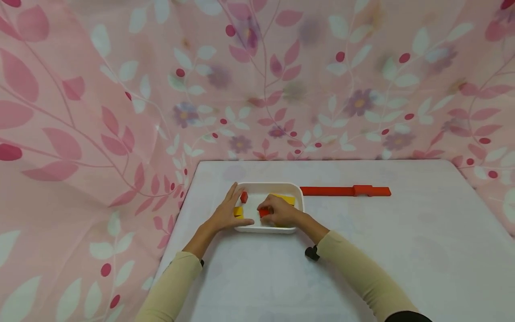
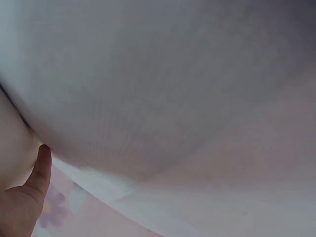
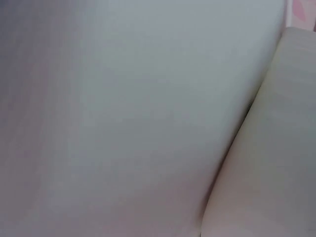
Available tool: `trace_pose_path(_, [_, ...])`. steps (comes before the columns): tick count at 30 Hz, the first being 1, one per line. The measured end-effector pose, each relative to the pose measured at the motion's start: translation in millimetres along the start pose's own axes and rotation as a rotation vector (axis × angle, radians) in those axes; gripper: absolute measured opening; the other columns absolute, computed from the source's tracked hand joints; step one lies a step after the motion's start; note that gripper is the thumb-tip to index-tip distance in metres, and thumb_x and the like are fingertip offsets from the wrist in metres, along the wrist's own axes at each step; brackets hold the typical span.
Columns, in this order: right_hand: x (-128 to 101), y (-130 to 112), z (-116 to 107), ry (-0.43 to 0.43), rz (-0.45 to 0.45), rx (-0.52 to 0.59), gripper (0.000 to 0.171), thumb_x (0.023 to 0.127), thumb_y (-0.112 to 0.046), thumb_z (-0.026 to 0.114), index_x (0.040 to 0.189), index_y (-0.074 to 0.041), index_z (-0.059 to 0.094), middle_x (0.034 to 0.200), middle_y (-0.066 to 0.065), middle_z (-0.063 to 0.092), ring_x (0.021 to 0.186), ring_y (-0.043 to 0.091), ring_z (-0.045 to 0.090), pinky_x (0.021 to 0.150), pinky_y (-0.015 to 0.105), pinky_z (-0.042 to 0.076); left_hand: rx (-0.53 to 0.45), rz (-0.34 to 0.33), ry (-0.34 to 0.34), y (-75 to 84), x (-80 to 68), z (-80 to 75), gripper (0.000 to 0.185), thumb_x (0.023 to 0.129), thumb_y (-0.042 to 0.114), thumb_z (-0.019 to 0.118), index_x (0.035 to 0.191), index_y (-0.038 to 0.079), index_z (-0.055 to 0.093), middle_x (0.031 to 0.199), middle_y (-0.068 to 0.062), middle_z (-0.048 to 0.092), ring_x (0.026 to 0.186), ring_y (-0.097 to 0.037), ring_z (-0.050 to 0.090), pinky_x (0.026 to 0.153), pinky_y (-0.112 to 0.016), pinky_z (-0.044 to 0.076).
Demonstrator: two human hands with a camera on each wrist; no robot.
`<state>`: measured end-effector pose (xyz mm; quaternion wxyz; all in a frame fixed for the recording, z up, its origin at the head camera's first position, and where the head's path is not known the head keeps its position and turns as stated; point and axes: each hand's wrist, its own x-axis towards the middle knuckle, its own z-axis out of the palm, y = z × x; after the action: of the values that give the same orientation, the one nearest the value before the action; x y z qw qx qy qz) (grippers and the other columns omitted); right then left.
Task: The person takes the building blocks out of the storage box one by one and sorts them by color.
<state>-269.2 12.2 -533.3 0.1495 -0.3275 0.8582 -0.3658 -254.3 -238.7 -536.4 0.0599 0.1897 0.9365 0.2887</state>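
Near the table's [image 1: 362, 250] far left corner, the left hand [image 1: 226, 213] lies flat with straight fingers on the white tray's [image 1: 289, 187] left rim. The right hand [image 1: 278, 210], inside the tray, pinches a red block [image 1: 263, 213] in curled fingers.

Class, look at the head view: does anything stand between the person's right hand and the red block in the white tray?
Nothing visible does. The right hand already has its fingers curled on the red block inside the white tray, while the left hand rests flat on the tray's left edge.

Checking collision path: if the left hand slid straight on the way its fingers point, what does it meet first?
Likely the small red block inside the white tray, just beyond the left hand fingertips; depth is unclear.
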Motion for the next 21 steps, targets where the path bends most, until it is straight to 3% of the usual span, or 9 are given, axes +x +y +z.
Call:
trace_pose_path(11, [0,-5,2,0.162,-0.022,0.08,0.037,0.086,-0.021,0.078,0.12,-0.008,0.071,0.098,0.0,0.058,0.084,0.016,0.051,0.07,0.021,0.048,-0.031,-0.011,0.029,-0.1,-2.2,-0.5,0.118,0.066,0.067,0.08,0.159,0.025,0.019,0.168,-0.01,0.004,0.146,-0.041,0.031,0.107,-0.068,0.037])
trace_pose_path(21, [-14,-11,-7,0.189,-0.067,0.056,0.035,0.087,-0.018,0.077,0.12,-0.008,0.071,0.1,0.0,0.058,0.084,0.015,0.051,0.072,0.019,0.05,-0.062,-0.02,0.036,5.0,-5.0,2.0,0.115,0.068,0.063,0.081,0.158,0.027,0.021,0.168,-0.008,0.005,0.145,-0.042,0.033,0.105,-0.07,0.037])
